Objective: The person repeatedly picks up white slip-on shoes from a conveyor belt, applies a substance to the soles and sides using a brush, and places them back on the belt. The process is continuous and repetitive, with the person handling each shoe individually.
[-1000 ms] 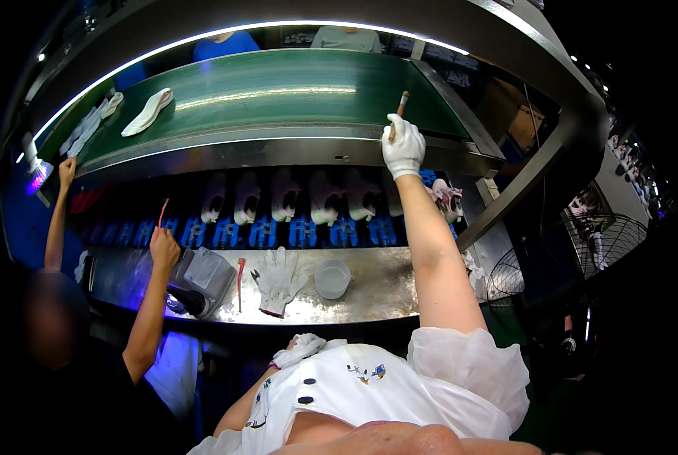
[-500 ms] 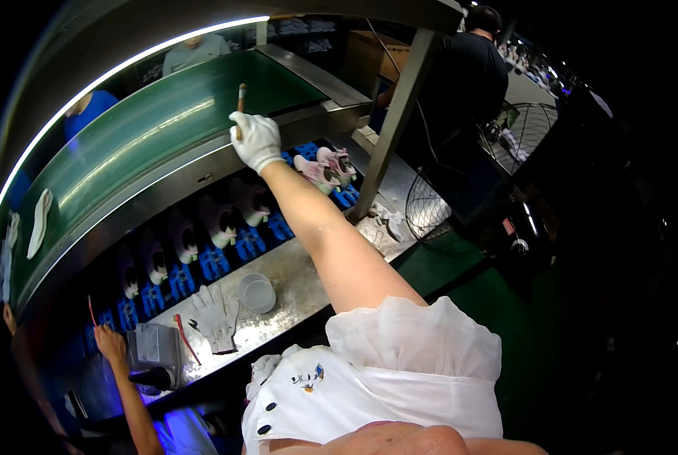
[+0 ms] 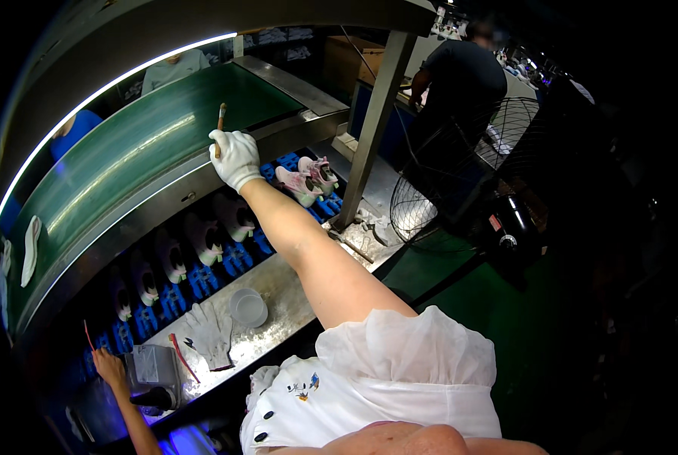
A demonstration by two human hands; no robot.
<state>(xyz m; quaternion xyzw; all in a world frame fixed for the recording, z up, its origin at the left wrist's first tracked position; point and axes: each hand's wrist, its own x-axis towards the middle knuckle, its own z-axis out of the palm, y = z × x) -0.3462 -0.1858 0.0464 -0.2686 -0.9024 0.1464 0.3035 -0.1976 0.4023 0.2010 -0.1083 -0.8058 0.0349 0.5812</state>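
My right hand (image 3: 236,161), in a white knit glove, is closed around a small brush (image 3: 221,121) with a brownish handle, its tip pointing up. My bare forearm stretches out, and the hand hovers over the near edge of the green conveyor belt (image 3: 164,114). Below the belt, a row of pink and white shoes (image 3: 202,239) sits on blue holders (image 3: 202,280). The nearest pair of shoes (image 3: 301,186) lies just right of my wrist. My left hand is out of the picture.
On the metal ledge stand a round cup (image 3: 249,308), a grey glove (image 3: 210,334), a red-handled brush (image 3: 183,356) and a grey container (image 3: 153,371). A co-worker's hand (image 3: 110,369) holds a red stick. A metal post (image 3: 375,129) and wire fan (image 3: 430,197) stand right; an insole-like piece (image 3: 31,250) lies left on the belt.
The whole view has shifted slightly, moving the scene left and mostly down. My right hand keeps its grip on the brush by the belt's edge. The dark-clothed person at the back has bent over.
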